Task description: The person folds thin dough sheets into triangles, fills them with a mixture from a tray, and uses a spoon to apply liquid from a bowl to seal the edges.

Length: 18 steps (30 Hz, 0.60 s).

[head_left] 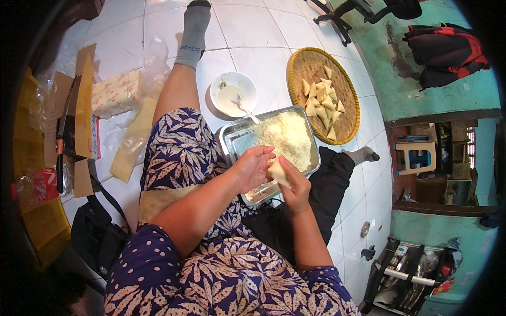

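My right hand [296, 189] pinches the soft, light pastry triangle [278, 172] by its edges; my left hand's [253, 167] curled fingers steady it, since squeezing would likely burst it

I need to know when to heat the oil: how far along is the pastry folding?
Done: roughly a dozen folded triangles lie on the woven tray. In hand: the right hand and left hand are together holding one pale wrapped piece over the metal tray. Left: a big heap of white filling remains, and the bowl has some paste.
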Tool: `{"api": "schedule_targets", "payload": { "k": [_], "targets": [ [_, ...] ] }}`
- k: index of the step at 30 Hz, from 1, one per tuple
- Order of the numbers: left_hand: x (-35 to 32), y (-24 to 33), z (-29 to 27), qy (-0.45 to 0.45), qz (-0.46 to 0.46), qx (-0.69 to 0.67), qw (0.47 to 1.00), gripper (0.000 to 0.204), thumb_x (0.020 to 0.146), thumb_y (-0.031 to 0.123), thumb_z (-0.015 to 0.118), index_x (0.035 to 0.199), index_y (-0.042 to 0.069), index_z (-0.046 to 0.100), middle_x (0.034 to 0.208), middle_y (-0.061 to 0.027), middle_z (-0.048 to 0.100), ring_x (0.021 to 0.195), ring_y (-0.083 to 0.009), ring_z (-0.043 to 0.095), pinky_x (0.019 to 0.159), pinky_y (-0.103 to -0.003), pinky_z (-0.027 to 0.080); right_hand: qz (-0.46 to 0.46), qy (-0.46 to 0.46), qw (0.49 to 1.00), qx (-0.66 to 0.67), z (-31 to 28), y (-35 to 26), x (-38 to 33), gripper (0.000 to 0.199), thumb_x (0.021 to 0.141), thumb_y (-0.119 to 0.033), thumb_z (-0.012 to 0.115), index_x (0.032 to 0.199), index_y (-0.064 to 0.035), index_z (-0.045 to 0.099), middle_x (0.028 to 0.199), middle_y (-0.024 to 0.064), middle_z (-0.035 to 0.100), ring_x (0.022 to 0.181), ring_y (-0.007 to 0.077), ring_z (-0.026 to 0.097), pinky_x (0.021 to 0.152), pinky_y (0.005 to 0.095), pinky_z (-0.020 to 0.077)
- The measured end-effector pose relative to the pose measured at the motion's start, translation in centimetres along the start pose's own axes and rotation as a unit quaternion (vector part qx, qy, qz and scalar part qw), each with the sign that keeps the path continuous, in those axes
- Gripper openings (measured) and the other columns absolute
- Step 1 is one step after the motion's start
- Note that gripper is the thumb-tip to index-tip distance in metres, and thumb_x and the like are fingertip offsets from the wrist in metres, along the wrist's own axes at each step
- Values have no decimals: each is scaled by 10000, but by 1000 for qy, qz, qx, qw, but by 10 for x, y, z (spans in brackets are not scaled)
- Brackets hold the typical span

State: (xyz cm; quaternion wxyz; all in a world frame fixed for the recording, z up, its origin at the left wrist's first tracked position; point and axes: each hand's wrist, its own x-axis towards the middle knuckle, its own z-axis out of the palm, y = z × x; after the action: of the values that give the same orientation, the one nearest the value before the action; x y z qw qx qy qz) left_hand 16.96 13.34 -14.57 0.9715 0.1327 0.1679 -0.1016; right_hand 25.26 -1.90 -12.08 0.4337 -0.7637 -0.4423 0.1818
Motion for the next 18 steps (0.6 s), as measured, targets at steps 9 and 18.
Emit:
{"api": "schedule_targets", "payload": {
  "k": [9,18],
  "targets": [
    [0,-24,7,74,194,180,961,256,856,175,573,1046,4,553,925,-33,587,818,-102,542,704,-238,444,237,3,880,411,4,-26,18,516,816,-142,544,1285,30,414,1166,143,534,990,231,570,767,356,526],
    [-63,16,41,240,461,275,809,241,769,65,663,986,-17,598,865,-66,615,774,-96,566,673,-227,464,111,-33,917,381,27,-5,64,548,854,-341,488,1278,2,426,896,50,619,832,140,566,732,291,439]
  ]
}}
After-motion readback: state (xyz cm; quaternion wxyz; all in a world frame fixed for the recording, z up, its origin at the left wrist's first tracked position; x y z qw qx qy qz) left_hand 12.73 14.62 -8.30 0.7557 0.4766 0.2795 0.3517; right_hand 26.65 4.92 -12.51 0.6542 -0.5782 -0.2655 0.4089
